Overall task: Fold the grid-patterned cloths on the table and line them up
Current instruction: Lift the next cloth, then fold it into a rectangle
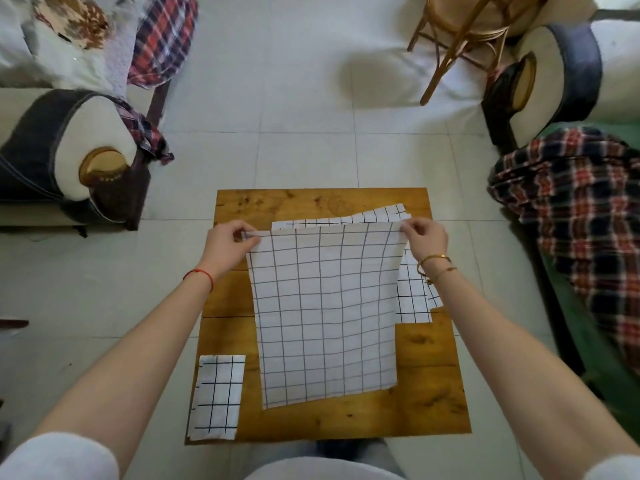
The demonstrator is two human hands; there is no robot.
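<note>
— Pinching what, exactly?

— I am pinching the far corners of the large grid cloth [325, 306]: my left hand [227, 245] is closed on its left corner, my right hand [424, 239] on its right corner. The cloth is hanging from my fingers toward me, thin and slightly rippling, white with dark lines, its near edge lying on the wooden table [429, 393].

— What is it hiding?

— It is covering most of the cloths underneath [412, 299]. I am seeing only strips of them past the far edge and by my right wrist, so I cannot tell how many are lying there.

— Anything finished?

— A folded cloth [216, 396] is lying as a narrow rectangle at the table's near left corner, well apart from my hands and just beside the hanging one.

— Around you?

— Plaid blankets [585, 216] are draping the sofas, cut off by the frame edges.
</note>
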